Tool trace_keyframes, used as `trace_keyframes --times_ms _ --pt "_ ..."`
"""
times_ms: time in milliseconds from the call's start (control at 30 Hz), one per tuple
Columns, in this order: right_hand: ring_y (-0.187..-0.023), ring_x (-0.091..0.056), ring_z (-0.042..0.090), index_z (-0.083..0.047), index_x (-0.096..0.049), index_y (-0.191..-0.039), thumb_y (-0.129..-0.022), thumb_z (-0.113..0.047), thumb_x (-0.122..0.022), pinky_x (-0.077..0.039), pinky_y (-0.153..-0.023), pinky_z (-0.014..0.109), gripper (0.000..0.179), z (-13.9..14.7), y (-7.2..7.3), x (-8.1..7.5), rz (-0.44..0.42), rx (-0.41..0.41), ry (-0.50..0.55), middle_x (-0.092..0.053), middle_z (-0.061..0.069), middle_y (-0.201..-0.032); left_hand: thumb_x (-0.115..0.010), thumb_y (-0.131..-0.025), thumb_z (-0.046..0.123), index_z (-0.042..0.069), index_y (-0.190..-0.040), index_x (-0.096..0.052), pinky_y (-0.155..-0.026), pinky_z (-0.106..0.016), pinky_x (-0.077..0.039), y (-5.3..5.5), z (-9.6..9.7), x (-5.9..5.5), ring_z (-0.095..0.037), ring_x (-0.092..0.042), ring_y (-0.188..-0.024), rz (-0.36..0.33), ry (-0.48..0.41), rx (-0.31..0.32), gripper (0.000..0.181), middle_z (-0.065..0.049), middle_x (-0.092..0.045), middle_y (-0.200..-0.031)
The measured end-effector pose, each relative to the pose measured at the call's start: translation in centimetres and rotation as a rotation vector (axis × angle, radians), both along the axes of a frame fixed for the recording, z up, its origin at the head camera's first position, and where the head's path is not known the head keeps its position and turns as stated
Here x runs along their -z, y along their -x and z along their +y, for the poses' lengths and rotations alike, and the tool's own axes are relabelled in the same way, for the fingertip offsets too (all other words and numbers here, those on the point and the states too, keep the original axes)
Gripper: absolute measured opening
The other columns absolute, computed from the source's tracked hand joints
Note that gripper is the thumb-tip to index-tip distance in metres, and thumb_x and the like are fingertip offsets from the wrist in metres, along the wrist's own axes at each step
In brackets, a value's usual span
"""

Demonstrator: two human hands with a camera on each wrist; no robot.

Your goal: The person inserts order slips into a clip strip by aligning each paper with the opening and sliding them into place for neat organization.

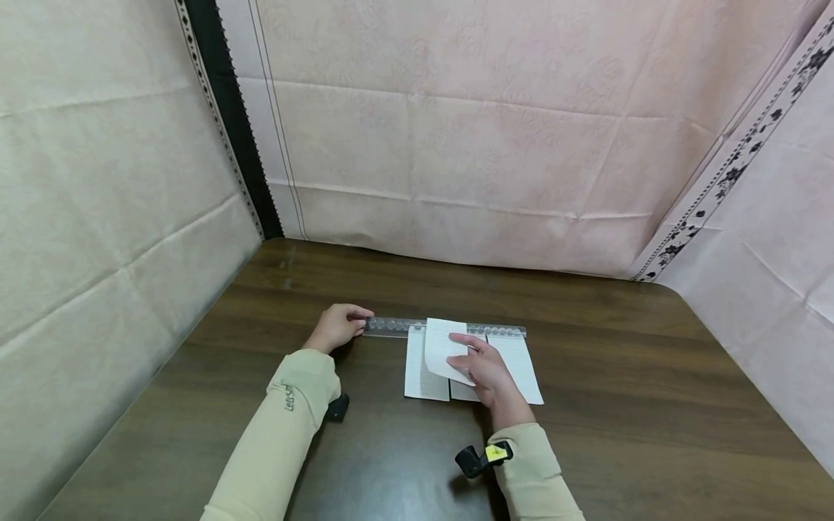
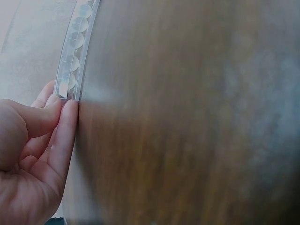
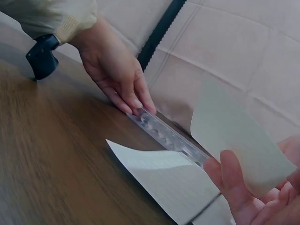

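My left hand [image 1: 335,327] pinches the left end of a long clear plastic strip [image 1: 391,328] with a row of round shapes along it. In the left wrist view, the thumb and fingertips meet at the end of the strip [image 2: 71,51]. My right hand [image 1: 491,373] holds a small white card [image 1: 443,347] between its fingers, raised and slightly curved, in front of the strip. Beneath it lie a white paper panel [image 1: 423,373] on the left and another white panel [image 1: 512,365] on the right. A dark gap between panels shows in the right wrist view.
The brown wooden table [image 1: 619,405] runs out to cloth hangings on the left, back and right. The back cloth [image 1: 456,159] meets the table's far edge behind the strip. A black camera [image 1: 478,459] is strapped to the right wrist, another [image 1: 337,407] to the left.
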State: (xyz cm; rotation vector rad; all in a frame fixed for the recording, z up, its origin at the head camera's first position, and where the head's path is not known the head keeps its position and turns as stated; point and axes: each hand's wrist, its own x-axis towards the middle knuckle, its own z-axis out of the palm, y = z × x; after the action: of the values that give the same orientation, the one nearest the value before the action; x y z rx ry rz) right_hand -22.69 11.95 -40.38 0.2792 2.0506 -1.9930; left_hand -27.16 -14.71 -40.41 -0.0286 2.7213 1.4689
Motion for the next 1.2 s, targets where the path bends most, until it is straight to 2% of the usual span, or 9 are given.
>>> trace_keyframes --times_ms 67,167,200,300,400,467,800,1000,1200 --pt "-0.132 -0.023 0.030 -0.006 -0.059 -0.124 -0.084 0.005 -0.061 -0.041 -0.088 0.036 0.041 -0.5 0.0 0.0 -0.005 -0.008 0.009 -0.019 0.017 -0.151 -0.056 -0.091 -0.001 0.002 -0.108 -0.069 -0.074 -0.027 -0.052 0.0 0.0 0.1 -0.016 -0.060 -0.085 0.000 -0.002 -0.001 0.021 -0.014 -0.063 -0.108" --pt "-0.135 -0.018 0.029 -0.004 -0.057 -0.125 -0.085 0.006 -0.061 -0.034 -0.097 0.041 0.042 -1.2 0.0 -0.1 0.004 -0.031 0.018 -0.017 0.018 -0.151 -0.056 -0.091 -0.001 0.003 -0.108 -0.069 -0.074 -0.026 -0.052 0.2 -0.1 0.2 -0.016 -0.060 -0.086 -0.003 -0.006 0.003 0.022 -0.013 -0.063 -0.108" --pt "-0.131 -0.026 0.029 -0.005 -0.057 -0.125 -0.085 0.006 -0.061 -0.034 -0.097 0.041 0.042 -1.4 0.0 -0.1 0.008 -0.035 0.020 -0.017 0.018 -0.151 -0.056 -0.091 -0.001 0.003 -0.109 -0.068 -0.074 -0.026 -0.052 0.2 -0.1 0.2 -0.016 -0.061 -0.086 -0.002 -0.008 0.007 0.022 -0.013 -0.063 -0.109" --pt "-0.129 -0.028 0.028 -0.004 -0.057 -0.126 -0.085 0.005 -0.060 -0.035 -0.095 0.040 0.042 -2.0 -0.1 -0.1 0.031 -0.059 0.024 -0.017 0.019 -0.151 -0.055 -0.092 0.000 0.003 -0.109 -0.068 -0.074 -0.027 -0.052 0.2 -0.2 0.2 -0.017 -0.061 -0.088 0.000 -0.008 0.016 0.022 -0.014 -0.063 -0.110" --pt "-0.131 -0.026 0.029 -0.003 -0.057 -0.125 -0.085 0.005 -0.060 -0.034 -0.097 0.041 0.041 -2.4 -0.1 -0.1 0.053 -0.079 0.030 -0.017 0.019 -0.151 -0.054 -0.092 -0.001 0.002 -0.110 -0.068 -0.075 -0.027 -0.052 0.2 -0.2 0.2 -0.019 -0.062 -0.091 0.001 -0.013 0.023 0.022 -0.014 -0.062 -0.111" --pt "-0.137 -0.013 0.030 -0.003 -0.057 -0.126 -0.085 0.005 -0.061 -0.034 -0.098 0.042 0.041 -2.7 -0.1 -0.1 0.065 -0.094 0.033 -0.016 0.019 -0.151 -0.054 -0.092 0.000 0.002 -0.110 -0.068 -0.075 -0.027 -0.052 0.2 -0.2 0.2 -0.019 -0.062 -0.091 -0.003 -0.019 0.020 0.022 -0.014 -0.062 -0.112" --pt "-0.137 -0.014 0.031 -0.004 -0.059 -0.124 -0.084 0.006 -0.062 -0.039 -0.086 0.034 0.042 -4.1 -0.2 -0.2 0.055 -0.096 0.038 -0.018 0.019 -0.151 -0.054 -0.093 0.000 0.003 -0.110 -0.068 -0.074 -0.027 -0.052 0.0 -0.3 0.0 -0.018 -0.061 -0.088 -0.012 -0.013 0.016 0.022 -0.014 -0.063 -0.109" --pt "-0.137 -0.015 0.032 -0.003 -0.058 -0.124 -0.082 0.008 -0.062 -0.037 -0.093 0.036 0.044 -4.9 -0.2 0.0 0.051 -0.094 0.078 -0.019 0.020 -0.150 -0.054 -0.092 0.000 0.003 -0.110 -0.068 -0.073 -0.027 -0.052 0.1 -0.2 0.1 -0.016 -0.061 -0.086 -0.011 -0.004 0.012 0.022 -0.013 -0.063 -0.108" --pt "-0.136 -0.017 0.033 -0.003 -0.059 -0.123 -0.082 0.007 -0.063 -0.038 -0.094 0.039 0.042 -5.7 -0.4 0.2 0.047 -0.104 0.090 -0.021 0.020 -0.149 -0.055 -0.092 0.001 0.003 -0.109 -0.068 -0.072 -0.026 -0.052 0.3 -0.2 0.3 -0.015 -0.061 -0.083 -0.006 -0.009 0.007 0.022 -0.013 -0.064 -0.105"
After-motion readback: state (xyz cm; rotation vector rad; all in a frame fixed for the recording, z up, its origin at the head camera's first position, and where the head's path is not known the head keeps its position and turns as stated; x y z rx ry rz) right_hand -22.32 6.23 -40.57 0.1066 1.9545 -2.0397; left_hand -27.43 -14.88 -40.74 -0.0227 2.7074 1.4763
